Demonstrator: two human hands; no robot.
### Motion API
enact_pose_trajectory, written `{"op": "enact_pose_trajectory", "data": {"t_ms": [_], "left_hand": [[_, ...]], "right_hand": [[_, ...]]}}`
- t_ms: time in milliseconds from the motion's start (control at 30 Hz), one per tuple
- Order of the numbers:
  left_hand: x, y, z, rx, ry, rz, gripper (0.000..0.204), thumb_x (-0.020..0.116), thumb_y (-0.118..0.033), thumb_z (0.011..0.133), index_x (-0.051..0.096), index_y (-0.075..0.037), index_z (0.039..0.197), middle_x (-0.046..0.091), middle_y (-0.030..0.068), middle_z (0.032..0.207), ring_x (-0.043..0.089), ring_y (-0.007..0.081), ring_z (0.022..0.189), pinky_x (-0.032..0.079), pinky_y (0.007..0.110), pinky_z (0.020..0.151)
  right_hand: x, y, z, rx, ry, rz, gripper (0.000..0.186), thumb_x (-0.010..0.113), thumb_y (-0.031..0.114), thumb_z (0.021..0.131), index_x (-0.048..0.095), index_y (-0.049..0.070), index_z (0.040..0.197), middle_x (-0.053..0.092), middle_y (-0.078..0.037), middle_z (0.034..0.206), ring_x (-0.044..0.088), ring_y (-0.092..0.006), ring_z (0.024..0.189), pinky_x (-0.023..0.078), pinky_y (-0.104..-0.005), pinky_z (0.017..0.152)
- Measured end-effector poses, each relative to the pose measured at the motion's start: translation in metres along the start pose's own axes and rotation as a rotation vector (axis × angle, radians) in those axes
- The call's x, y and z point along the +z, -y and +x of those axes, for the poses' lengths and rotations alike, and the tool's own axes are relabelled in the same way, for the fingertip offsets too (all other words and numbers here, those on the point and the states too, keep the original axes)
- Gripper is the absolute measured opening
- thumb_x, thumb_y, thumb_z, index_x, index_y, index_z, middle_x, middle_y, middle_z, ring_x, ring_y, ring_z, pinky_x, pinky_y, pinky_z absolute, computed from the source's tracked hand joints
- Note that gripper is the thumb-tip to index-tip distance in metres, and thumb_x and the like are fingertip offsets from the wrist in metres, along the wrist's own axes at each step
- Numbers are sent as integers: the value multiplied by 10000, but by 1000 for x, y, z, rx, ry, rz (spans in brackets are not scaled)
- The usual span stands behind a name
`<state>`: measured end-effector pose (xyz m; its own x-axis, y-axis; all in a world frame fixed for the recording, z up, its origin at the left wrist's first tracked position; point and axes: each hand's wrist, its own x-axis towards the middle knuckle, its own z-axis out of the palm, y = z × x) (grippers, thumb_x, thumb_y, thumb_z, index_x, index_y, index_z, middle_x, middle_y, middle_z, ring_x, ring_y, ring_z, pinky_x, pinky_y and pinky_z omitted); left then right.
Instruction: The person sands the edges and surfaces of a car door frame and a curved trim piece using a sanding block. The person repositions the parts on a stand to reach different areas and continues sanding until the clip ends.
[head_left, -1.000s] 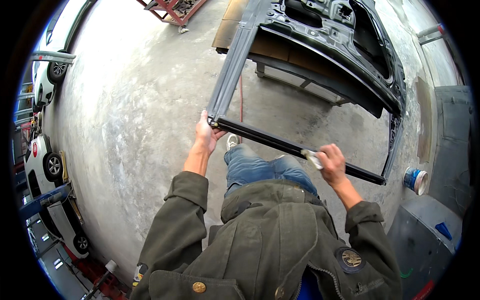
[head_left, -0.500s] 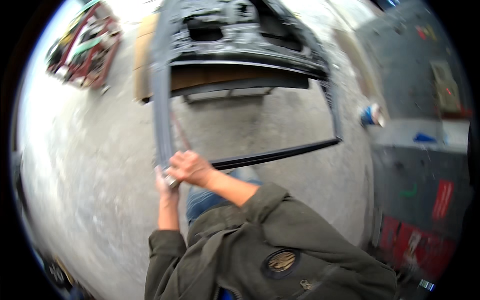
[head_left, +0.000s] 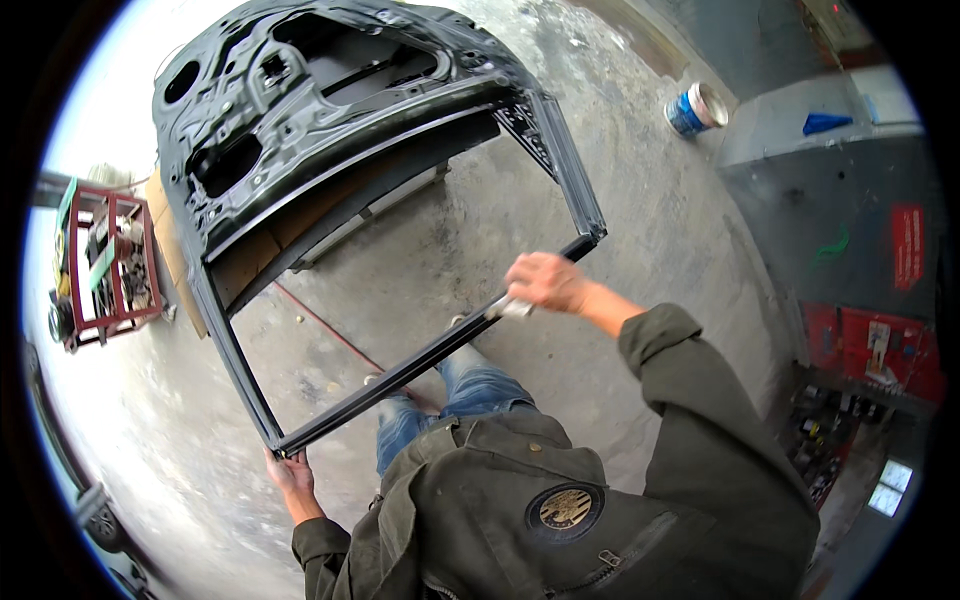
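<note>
A dark grey, bare car door (head_left: 300, 125) lies before me, its window frame (head_left: 395, 377) pointing toward my body. At the frame's near left corner my left hand (head_left: 292, 480) grips from beneath, part of its fingers hidden behind the metal. My right hand (head_left: 548, 282) is closed around a small whitish pad or cloth (head_left: 512, 308), pressed against the frame's near bar close to its right end. Whether the pad is folded cloth or something stiffer I cannot tell.
Brown cardboard (head_left: 178, 240) shows under the door. A red metal cart (head_left: 125, 262) loaded with items stands left. A blue and white can (head_left: 692, 112) sits on the floor at the far right, near a grey cabinet-like surface (head_left: 790, 215). A thin red hose (head_left: 335, 333) runs beneath the frame.
My right hand has moved with the pad from the frame's near left corner rightward along the near bar. My left hand stays at the left corner. The view has turned.
</note>
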<state>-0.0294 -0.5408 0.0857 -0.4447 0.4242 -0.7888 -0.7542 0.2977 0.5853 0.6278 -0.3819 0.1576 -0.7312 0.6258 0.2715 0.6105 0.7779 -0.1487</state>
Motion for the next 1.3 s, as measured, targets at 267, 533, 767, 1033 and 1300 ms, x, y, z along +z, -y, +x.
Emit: {"op": "enact_pose_trajectory", "data": {"t_ms": [267, 533, 767, 1033, 1300], "left_hand": [[-2, -57, 13, -70, -97, 234, 425, 535, -334, 1068, 612, -13, 1336, 672, 157, 1302, 633, 309, 1217, 528, 461, 1029], [151, -82, -26, 1002, 411, 1547, 277, 530, -115, 1028, 660, -11, 1250, 708, 132, 1195, 662, 277, 1134, 500, 384, 958], [224, 21, -100, 305, 1364, 1752, 432, 618, -243, 1026, 563, -5, 1382, 689, 257, 1227, 680, 315, 1153, 515, 412, 967], [220, 34, -87, 387, 1464, 1898, 311, 672, -198, 983, 560, -8, 1202, 745, 204, 849, 768, 320, 763, 571, 421, 656], [220, 37, -86, 296, 1339, 1950, 217, 667, -176, 973, 575, 6, 1045, 750, 180, 863, 756, 299, 768, 565, 408, 677]], "right_hand": [[-54, -53, -136, 1200, -232, -186, 220, 699, 283, 918, 664, 69, 954, 666, -110, 961, 686, -334, 865, 548, -418, 734], [-26, 55, -59, 1889, -1260, 130, 593, 578, 505, 1008, 736, -67, 1023, 745, -256, 987, 724, -391, 932, 532, -460, 842], [54, 118, 140, 1726, -1297, 148, 489, 586, 355, 1027, 544, -34, 1321, 659, -272, 1160, 661, -425, 1007, 518, -481, 827], [49, 179, 185, 1599, -1345, 61, 543, 574, 12, 951, 456, -12, 1480, 513, -253, 1459, 502, -429, 1337, 421, -460, 1127], [79, 138, 179, 1874, -1101, -14, 680, 619, -34, 884, 334, -140, 1492, 350, -320, 1564, 325, -450, 1483, 305, -464, 1233]]}}
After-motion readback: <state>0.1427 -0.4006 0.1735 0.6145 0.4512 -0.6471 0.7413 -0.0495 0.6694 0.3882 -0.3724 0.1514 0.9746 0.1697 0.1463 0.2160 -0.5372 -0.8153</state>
